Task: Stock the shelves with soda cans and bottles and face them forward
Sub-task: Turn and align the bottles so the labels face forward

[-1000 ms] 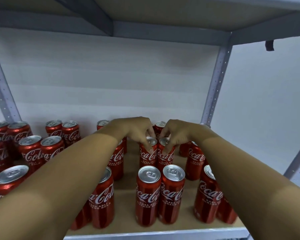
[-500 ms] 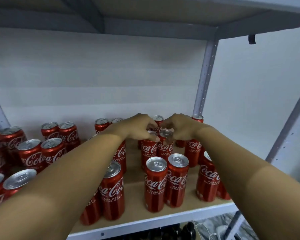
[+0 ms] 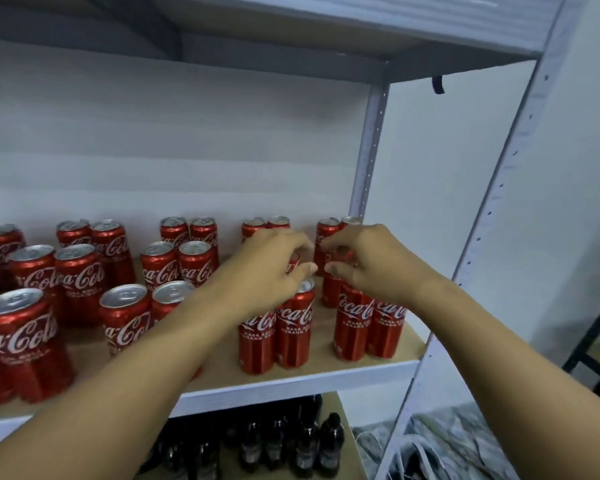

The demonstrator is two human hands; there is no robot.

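Red soda cans [image 3: 78, 271] with silver tops stand paired in rows across the wooden shelf [image 3: 326, 370], left to centre-right of the frame. At centre, the left hand [image 3: 269, 263] curls its fingers round one can's top; beside it, the right hand [image 3: 364, 263] grips another. The cans are judged rigid, smooth, moderately heavy if full; best held at the rim or upper wall.

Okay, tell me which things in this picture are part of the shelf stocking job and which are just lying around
Part of the job:
red cola cans
dark bottles on the shelf below
shelf board
left hand, right hand, both at middle-row cans

Just lying about:
black strap on the upper frame
grey crumpled material on the floor
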